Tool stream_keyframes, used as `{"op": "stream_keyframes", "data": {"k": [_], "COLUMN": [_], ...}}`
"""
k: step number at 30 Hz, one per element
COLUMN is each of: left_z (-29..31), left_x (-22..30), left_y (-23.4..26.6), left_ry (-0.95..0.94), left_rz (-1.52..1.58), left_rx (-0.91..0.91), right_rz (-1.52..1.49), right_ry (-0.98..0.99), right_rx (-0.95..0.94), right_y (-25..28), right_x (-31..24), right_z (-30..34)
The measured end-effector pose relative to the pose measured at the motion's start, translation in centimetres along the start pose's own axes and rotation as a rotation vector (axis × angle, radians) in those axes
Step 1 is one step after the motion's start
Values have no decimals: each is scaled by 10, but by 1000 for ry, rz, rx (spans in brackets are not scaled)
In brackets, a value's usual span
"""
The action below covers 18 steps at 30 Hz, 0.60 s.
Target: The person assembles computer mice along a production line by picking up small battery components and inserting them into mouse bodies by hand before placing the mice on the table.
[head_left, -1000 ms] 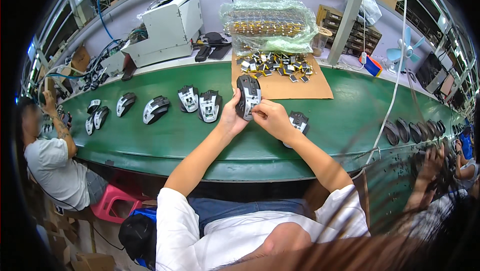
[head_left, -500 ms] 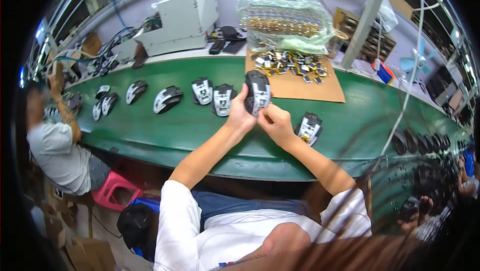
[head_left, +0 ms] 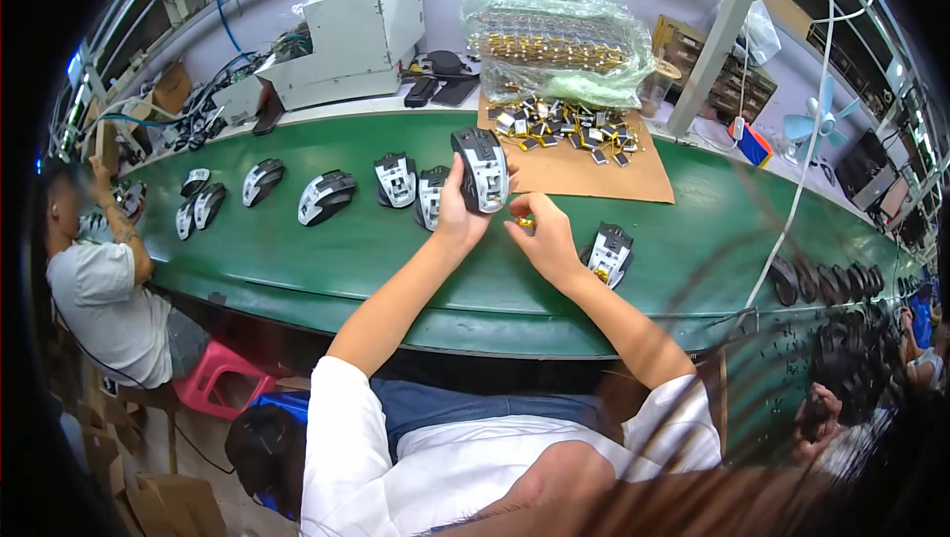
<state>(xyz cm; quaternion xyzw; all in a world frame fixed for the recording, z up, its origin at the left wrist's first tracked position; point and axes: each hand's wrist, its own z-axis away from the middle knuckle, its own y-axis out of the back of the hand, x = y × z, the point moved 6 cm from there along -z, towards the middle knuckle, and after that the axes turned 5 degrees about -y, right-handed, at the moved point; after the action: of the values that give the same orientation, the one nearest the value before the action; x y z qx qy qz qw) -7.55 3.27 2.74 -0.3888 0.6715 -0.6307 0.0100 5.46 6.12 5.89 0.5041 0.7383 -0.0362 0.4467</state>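
Observation:
My left hand point(head_left: 461, 212) is wrapped round a black and grey computer mouse point(head_left: 485, 173), its open, white-framed underside facing me. Just right of it, my right hand point(head_left: 546, 238) pinches a small yellow-wrapped battery point(head_left: 525, 223), mostly covered by the fingertips and apart from the mouse. Beneath the left hand, on the green bench point(head_left: 396, 260), lies a second mouse point(head_left: 428, 198), partly hidden. Another open mouse point(head_left: 396, 181) sits beside that one. Close to my right wrist rests one more mouse point(head_left: 610, 252) with something yellow in its hollow.
Several grey and black mice point(head_left: 327, 196) lie to the left. Small batteries point(head_left: 604, 131) are heaped on cardboard point(head_left: 594, 178), with a bubble-wrapped stack point(head_left: 559, 47) behind. A white cable point(head_left: 790, 220) hangs at right, near dark shells point(head_left: 831, 282). A co-worker point(head_left: 109, 270) sits at left.
The mouse has shifted left and turned in my left hand. My right hand has drawn away from it, and the yellow battery now shows between its fingers.

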Motion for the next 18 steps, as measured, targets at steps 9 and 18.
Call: {"op": "stream_keyframes", "data": {"k": [9, 18], "left_z": [9, 9], "left_x": [4, -8], "left_y": [-7, -9], "left_ry": [-54, -16], "left_rz": [-71, -24], "left_rx": [-4, 54], "right_rz": [554, 557], "right_ry": [84, -10], "right_rx": [-18, 70], "right_y": [-3, 10], "right_x": [5, -1], "right_z": [-3, -9]}}
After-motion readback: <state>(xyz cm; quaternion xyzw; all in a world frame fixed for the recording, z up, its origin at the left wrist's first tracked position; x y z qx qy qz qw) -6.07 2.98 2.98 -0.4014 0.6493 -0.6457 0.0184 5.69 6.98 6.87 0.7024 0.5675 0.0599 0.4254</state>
